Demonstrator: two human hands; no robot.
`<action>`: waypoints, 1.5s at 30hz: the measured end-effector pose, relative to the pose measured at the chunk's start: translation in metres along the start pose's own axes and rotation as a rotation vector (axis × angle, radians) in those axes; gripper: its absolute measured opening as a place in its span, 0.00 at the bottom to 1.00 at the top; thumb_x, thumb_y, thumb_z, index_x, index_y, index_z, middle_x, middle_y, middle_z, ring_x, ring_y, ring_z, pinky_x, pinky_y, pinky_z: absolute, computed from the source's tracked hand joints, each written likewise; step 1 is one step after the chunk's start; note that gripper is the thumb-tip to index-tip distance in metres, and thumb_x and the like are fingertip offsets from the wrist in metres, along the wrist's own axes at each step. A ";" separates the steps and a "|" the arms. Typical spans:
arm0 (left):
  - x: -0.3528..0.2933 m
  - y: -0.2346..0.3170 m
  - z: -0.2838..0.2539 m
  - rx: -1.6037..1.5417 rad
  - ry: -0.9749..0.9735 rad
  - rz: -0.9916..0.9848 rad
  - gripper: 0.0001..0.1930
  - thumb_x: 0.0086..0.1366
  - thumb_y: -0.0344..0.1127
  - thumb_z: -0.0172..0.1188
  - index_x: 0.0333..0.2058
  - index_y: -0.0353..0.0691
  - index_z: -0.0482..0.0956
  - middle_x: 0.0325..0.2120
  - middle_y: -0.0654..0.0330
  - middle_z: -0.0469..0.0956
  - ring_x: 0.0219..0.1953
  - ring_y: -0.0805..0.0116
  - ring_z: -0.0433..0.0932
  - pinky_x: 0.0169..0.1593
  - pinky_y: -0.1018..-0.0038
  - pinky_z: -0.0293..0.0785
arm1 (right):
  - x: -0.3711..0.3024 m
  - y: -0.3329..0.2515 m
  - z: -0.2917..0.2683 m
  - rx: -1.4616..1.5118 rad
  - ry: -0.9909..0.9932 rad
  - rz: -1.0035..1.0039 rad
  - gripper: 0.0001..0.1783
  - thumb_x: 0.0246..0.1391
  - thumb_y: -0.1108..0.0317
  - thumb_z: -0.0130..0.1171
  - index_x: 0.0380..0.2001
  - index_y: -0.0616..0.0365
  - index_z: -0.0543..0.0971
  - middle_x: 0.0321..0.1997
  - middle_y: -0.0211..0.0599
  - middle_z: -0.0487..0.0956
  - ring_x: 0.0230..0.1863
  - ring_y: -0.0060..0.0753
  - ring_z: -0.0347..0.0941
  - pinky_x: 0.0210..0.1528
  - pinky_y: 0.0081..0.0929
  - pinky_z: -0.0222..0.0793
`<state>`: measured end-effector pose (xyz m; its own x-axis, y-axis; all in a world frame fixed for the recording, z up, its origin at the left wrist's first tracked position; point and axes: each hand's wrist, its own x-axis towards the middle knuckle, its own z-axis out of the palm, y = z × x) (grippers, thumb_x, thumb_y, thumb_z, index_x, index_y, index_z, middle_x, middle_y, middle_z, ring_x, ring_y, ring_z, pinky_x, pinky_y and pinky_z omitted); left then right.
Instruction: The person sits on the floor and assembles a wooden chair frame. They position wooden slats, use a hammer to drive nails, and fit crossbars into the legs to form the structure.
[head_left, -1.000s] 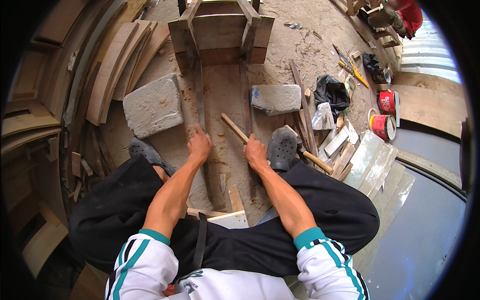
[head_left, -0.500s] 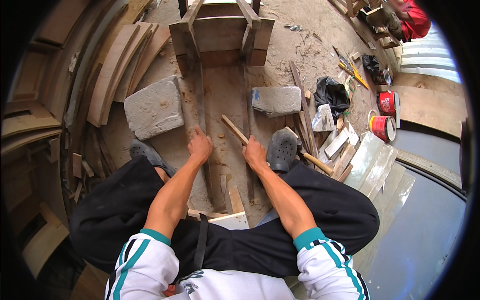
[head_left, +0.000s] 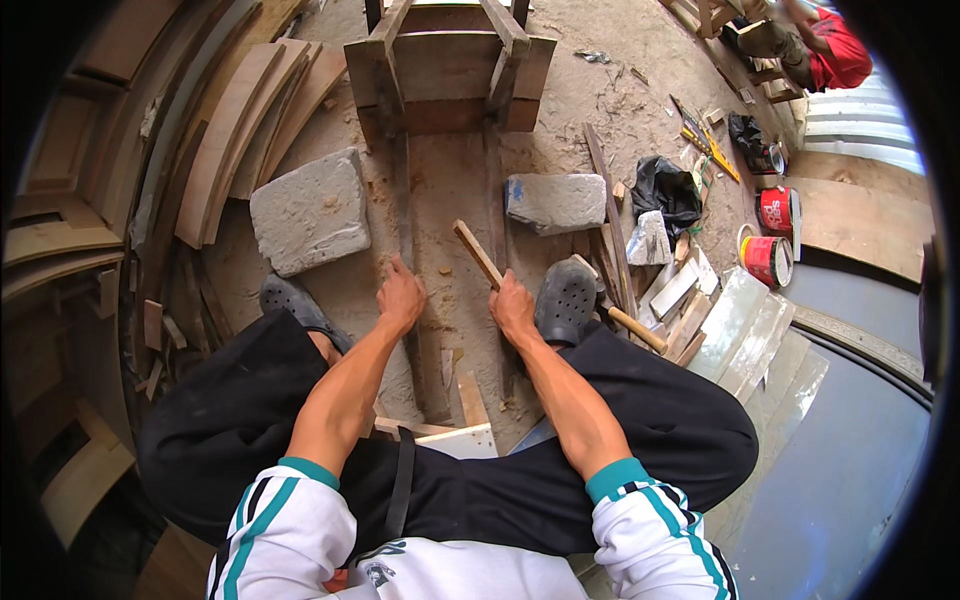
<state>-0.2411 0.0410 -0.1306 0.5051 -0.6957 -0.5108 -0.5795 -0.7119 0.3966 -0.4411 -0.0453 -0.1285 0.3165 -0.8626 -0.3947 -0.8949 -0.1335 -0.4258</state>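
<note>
A wooden frame, apparently a piece of furniture, lies ahead of me; its broad panel is at the far end and two long dark legs run toward me. My left hand is closed at the left leg, index finger stretched forward along it and the other fingers curled, partly hidden. In my right hand is a short wooden stick, its free end pointing forward and left. That hand is beside the right leg, near my right shoe. Whether it touches the leg, I cannot tell.
Concrete blocks flank the legs. Curved boards lean at the left. A wooden-handled tool lies beside my right shoe. To the right are a black bag, paint cans, and a person in red.
The stick in my right hand has swung a little to the right and points more steeply forward. My left hand stays at the left leg. The view has shifted slightly.
</note>
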 end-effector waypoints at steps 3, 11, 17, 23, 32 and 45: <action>0.003 -0.003 0.006 0.035 0.026 -0.002 0.31 0.64 0.39 0.52 0.59 0.30 0.49 0.49 0.35 0.67 0.43 0.34 0.76 0.48 0.46 0.71 | 0.001 0.001 0.001 -0.014 0.005 -0.014 0.19 0.53 0.64 0.53 0.44 0.67 0.71 0.32 0.64 0.79 0.36 0.67 0.77 0.42 0.55 0.73; 0.009 0.001 0.007 0.062 0.014 -0.026 0.32 0.64 0.39 0.52 0.59 0.30 0.48 0.48 0.36 0.67 0.43 0.35 0.77 0.47 0.47 0.72 | 0.008 -0.007 -0.001 -0.059 -0.085 0.055 0.18 0.53 0.62 0.55 0.39 0.68 0.71 0.32 0.63 0.79 0.36 0.67 0.77 0.42 0.55 0.73; 0.009 -0.004 0.009 0.040 0.027 -0.014 0.33 0.63 0.39 0.53 0.59 0.29 0.49 0.48 0.36 0.68 0.44 0.34 0.77 0.47 0.47 0.73 | 0.009 -0.011 -0.003 -0.073 -0.083 0.048 0.17 0.53 0.62 0.56 0.37 0.68 0.72 0.32 0.63 0.80 0.36 0.67 0.78 0.42 0.54 0.73; 0.011 -0.003 0.008 0.055 -0.010 -0.040 0.34 0.64 0.40 0.53 0.60 0.30 0.48 0.48 0.34 0.69 0.44 0.35 0.77 0.48 0.47 0.73 | 0.004 0.003 0.004 -0.100 -0.113 0.030 0.18 0.53 0.63 0.57 0.38 0.69 0.73 0.32 0.63 0.80 0.37 0.66 0.78 0.42 0.53 0.74; 0.011 0.001 0.006 0.071 -0.059 -0.085 0.34 0.64 0.42 0.53 0.62 0.32 0.49 0.50 0.36 0.68 0.47 0.37 0.76 0.50 0.48 0.71 | 0.003 0.001 0.006 -0.102 -0.118 0.039 0.19 0.53 0.62 0.58 0.39 0.69 0.72 0.32 0.60 0.80 0.36 0.63 0.79 0.41 0.51 0.76; 0.106 0.114 -0.028 -0.456 0.228 0.126 0.26 0.59 0.48 0.63 0.48 0.33 0.74 0.47 0.46 0.75 0.53 0.52 0.73 0.52 0.64 0.70 | 0.028 0.004 -0.007 -0.046 -0.044 -0.032 0.37 0.50 0.63 0.63 0.61 0.63 0.63 0.49 0.52 0.75 0.46 0.55 0.76 0.44 0.47 0.76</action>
<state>-0.2359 -0.1164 -0.1182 0.6055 -0.7454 -0.2790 -0.3330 -0.5557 0.7618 -0.4378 -0.0734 -0.1350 0.3579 -0.8351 -0.4177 -0.8972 -0.1836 -0.4017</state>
